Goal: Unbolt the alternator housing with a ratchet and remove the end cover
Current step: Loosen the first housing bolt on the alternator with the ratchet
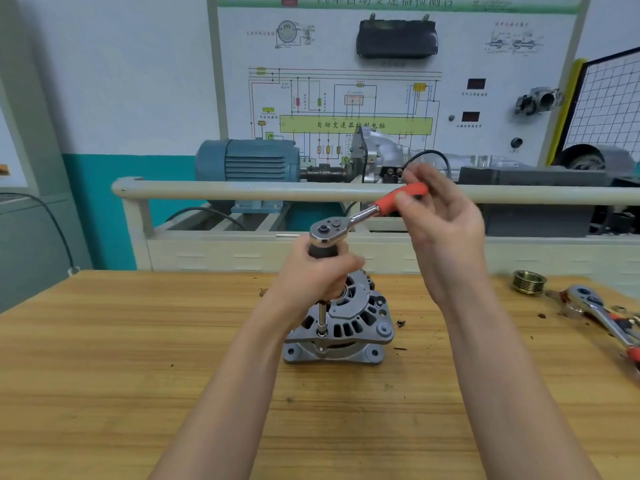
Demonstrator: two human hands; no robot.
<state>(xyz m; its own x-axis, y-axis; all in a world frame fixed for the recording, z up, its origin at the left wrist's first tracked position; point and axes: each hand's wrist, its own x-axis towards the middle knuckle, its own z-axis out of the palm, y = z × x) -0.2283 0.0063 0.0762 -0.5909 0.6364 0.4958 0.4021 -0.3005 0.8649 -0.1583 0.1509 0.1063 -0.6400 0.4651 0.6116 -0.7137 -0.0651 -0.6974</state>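
A grey alternator stands upright on the wooden workbench, its slotted end cover on top. A ratchet with a red handle sits above it on a long extension bar whose socket meets a bolt at the housing's front left edge. My left hand grips the dark upper part of the extension just under the ratchet head. My right hand holds the red handle with thumb and fingertips, the other fingers loose.
A ribbed brass pulley lies at the right rear of the bench. Beside it rests a second ratchet with small loose parts. A small dark piece lies right of the alternator. A cream rail and a blue motor stand behind the bench.
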